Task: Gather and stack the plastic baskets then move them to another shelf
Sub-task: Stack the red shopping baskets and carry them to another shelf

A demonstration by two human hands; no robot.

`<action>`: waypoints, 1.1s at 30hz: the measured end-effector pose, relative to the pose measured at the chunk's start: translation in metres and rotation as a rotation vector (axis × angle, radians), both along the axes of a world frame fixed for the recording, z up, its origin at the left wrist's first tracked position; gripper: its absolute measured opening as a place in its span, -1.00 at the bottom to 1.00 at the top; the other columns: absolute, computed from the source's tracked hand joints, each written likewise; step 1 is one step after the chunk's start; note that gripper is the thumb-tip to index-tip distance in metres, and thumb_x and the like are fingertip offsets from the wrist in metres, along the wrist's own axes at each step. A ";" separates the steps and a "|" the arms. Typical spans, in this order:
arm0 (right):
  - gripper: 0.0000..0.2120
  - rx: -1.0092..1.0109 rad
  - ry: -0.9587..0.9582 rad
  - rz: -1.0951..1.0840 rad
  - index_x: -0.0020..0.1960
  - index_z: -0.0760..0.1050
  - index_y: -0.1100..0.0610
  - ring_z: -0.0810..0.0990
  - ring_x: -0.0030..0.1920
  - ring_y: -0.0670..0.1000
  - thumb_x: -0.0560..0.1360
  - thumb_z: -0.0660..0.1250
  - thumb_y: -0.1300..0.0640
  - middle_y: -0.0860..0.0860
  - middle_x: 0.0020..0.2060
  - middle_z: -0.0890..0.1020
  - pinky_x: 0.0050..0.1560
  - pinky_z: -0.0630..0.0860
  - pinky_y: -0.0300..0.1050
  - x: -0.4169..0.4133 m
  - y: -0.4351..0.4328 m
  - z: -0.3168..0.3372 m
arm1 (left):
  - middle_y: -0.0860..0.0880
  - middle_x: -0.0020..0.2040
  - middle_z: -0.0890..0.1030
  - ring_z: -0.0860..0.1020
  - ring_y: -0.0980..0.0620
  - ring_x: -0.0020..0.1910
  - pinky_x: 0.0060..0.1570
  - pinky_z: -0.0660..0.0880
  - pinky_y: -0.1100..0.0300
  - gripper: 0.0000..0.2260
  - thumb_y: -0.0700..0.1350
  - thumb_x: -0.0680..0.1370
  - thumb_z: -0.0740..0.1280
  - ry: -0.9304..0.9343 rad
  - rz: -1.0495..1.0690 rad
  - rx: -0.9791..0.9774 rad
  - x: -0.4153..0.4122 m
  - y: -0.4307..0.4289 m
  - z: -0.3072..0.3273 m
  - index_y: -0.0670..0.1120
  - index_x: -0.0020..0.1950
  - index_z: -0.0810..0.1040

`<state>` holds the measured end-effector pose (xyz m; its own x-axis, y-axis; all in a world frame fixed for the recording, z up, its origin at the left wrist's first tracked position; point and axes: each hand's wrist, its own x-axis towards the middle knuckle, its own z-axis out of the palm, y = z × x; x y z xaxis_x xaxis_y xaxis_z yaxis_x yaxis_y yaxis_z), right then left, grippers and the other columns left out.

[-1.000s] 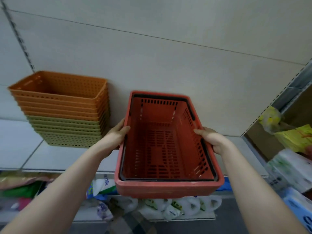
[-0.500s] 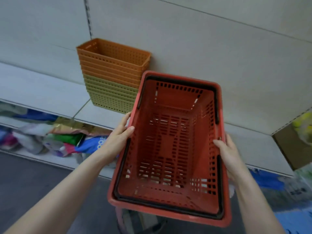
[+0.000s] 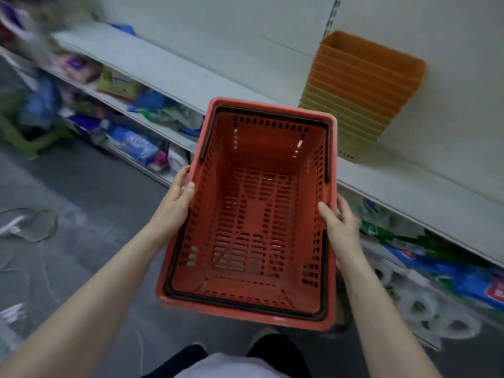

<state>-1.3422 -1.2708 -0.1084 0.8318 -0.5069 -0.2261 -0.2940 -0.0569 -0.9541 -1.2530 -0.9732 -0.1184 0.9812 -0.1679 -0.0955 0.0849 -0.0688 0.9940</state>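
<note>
I hold a red plastic shopping basket [image 3: 253, 214] with black handles folded on its rim, out in front of me above the floor. My left hand [image 3: 176, 203] grips its left rim and my right hand [image 3: 339, 225] grips its right rim. The basket is empty and clear of the shelf. A nested stack of small baskets [image 3: 360, 91], orange on top and yellow-green below, stands on the white shelf [image 3: 174, 75] against the back wall, up and to the right of the red basket.
Lower shelves hold bags and packets [image 3: 136, 143], with toilet roll packs [image 3: 425, 304] at the right. The grey floor [image 3: 90, 203] spreads to the left with loose cables [image 3: 30, 225] on it. A green stool [image 3: 30, 143] stands at far left. My legs show at the bottom.
The red basket has come off the shelf and down toward me. My view has swung left and downward, so the stacked baskets now sit at upper right and the floor shows.
</note>
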 end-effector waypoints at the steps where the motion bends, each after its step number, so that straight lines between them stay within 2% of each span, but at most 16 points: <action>1: -0.51 -0.003 0.010 0.048 0.39 0.41 -0.10 0.66 0.12 0.07 0.48 0.36 -0.09 0.02 0.19 0.63 0.13 0.60 0.20 0.015 0.017 -0.002 | 0.03 0.17 0.55 0.56 0.25 -0.05 0.11 0.48 0.20 -0.66 -0.14 0.68 0.07 0.007 0.041 0.012 0.003 0.021 -0.002 0.03 0.46 0.24; 4: -0.53 -0.044 0.007 0.188 0.37 0.41 -0.09 0.67 0.06 0.06 0.49 0.38 -0.06 0.01 0.13 0.64 0.12 0.60 0.19 0.065 0.068 -0.006 | 0.02 0.17 0.56 0.57 0.17 -0.07 0.10 0.51 0.09 -0.67 -0.10 0.68 0.08 0.026 0.176 0.029 0.012 0.077 -0.004 0.06 0.46 0.25; 6: -0.54 -0.059 0.011 0.275 0.38 0.41 -0.08 0.67 0.05 0.06 0.49 0.38 -0.04 0.02 0.10 0.66 0.09 0.62 0.15 0.100 0.100 -0.006 | 0.07 0.04 0.60 0.60 0.10 -0.13 0.02 0.55 0.03 -0.71 -0.08 0.68 0.08 0.034 0.255 0.029 0.023 0.109 -0.002 0.17 0.38 0.27; 9: -0.53 -0.053 0.002 0.376 0.38 0.42 -0.09 0.66 0.09 0.06 0.48 0.37 -0.04 0.04 0.16 0.65 0.07 0.62 0.07 0.157 0.141 -0.009 | 0.05 -0.08 0.61 0.63 0.18 -0.28 -0.23 0.61 0.18 -0.73 -0.08 0.67 0.09 0.020 0.348 0.021 0.047 0.150 0.000 0.17 0.34 0.27; 11: -0.54 -0.062 -0.003 0.438 0.31 0.45 -0.18 0.67 0.06 0.04 0.42 0.37 -0.12 0.01 0.13 0.66 0.10 0.61 0.12 0.199 0.167 -0.010 | 0.03 -0.05 0.61 0.63 0.23 -0.30 -0.32 0.58 0.30 -0.72 -0.10 0.67 0.10 0.011 0.403 0.023 0.069 0.176 -0.001 0.12 0.37 0.27; 15: -0.61 -0.042 -0.007 0.554 0.30 0.46 -0.12 0.72 -0.10 0.02 0.48 0.36 -0.04 0.05 0.01 0.69 0.03 0.64 0.11 0.282 0.217 -0.004 | 0.10 -0.02 0.58 0.63 0.23 -0.21 -0.25 0.57 0.32 -0.72 -0.13 0.67 0.11 0.001 0.528 0.034 0.119 0.220 0.001 0.07 0.37 0.29; 18: -0.57 -0.017 -0.021 0.610 0.29 0.48 -0.11 0.70 -0.01 0.02 0.43 0.36 -0.05 0.01 0.05 0.69 0.10 0.62 0.14 0.340 0.251 0.005 | 0.17 -0.09 0.58 0.59 0.38 -0.30 -0.28 0.51 0.46 -0.77 -0.17 0.67 0.10 -0.001 0.617 0.030 0.160 0.247 0.013 0.15 0.21 0.33; 20: -0.62 0.018 -0.048 0.643 0.26 0.51 -0.08 0.69 0.05 0.03 0.44 0.37 0.02 -0.01 0.06 0.70 0.15 0.60 0.14 0.380 0.274 0.013 | 0.25 -0.17 0.66 0.59 0.39 -0.29 -0.25 0.51 0.43 -0.74 -0.14 0.67 0.11 0.007 0.658 0.033 0.188 0.268 0.022 0.27 0.10 0.37; 22: -0.69 0.038 -0.059 0.663 0.21 0.54 -0.04 0.70 0.02 0.06 0.47 0.36 0.07 0.00 0.01 0.71 0.14 0.60 0.16 0.415 0.297 0.024 | 0.35 -0.20 0.66 0.60 0.36 -0.26 -0.21 0.53 0.39 -0.72 -0.11 0.67 0.12 0.005 0.676 0.047 0.213 0.291 0.031 0.32 0.09 0.38; 25: -0.69 0.066 -0.064 0.689 0.23 0.53 -0.01 0.72 -0.02 0.07 0.49 0.35 0.08 0.02 0.00 0.72 0.08 0.63 0.17 0.460 0.330 0.038 | 0.27 -0.17 0.68 0.60 0.30 -0.25 -0.18 0.55 0.36 -0.75 -0.11 0.67 0.12 -0.041 0.694 0.033 0.256 0.326 0.042 0.26 0.13 0.40; 28: -0.73 0.102 -0.090 0.680 0.21 0.54 0.04 0.72 -0.02 0.09 0.51 0.34 0.11 0.08 0.01 0.71 0.06 0.64 0.17 0.505 0.364 0.049 | 0.09 0.07 0.62 0.58 0.16 -0.10 0.02 0.52 0.17 -0.78 -0.11 0.67 0.12 -0.104 0.669 0.026 0.307 0.359 0.052 0.21 0.16 0.42; 31: -0.74 0.088 -0.122 0.635 0.22 0.53 0.07 0.73 -0.10 0.04 0.53 0.33 0.14 0.10 0.01 0.71 -0.03 0.67 0.06 0.545 0.399 0.059 | 0.05 0.08 0.60 0.58 0.10 -0.10 -0.04 0.51 0.10 -0.77 -0.08 0.66 0.13 -0.131 0.626 0.022 0.360 0.399 0.058 0.26 0.13 0.43; 33: -0.72 0.097 -0.127 0.607 0.24 0.52 0.06 0.74 -0.12 0.06 0.53 0.33 0.13 0.09 -0.02 0.71 -0.13 0.68 0.03 0.568 0.419 0.067 | 0.05 0.11 0.61 0.60 0.07 -0.08 0.00 0.53 0.03 -0.77 -0.03 0.65 0.14 -0.130 0.581 0.028 0.394 0.426 0.061 0.28 0.20 0.43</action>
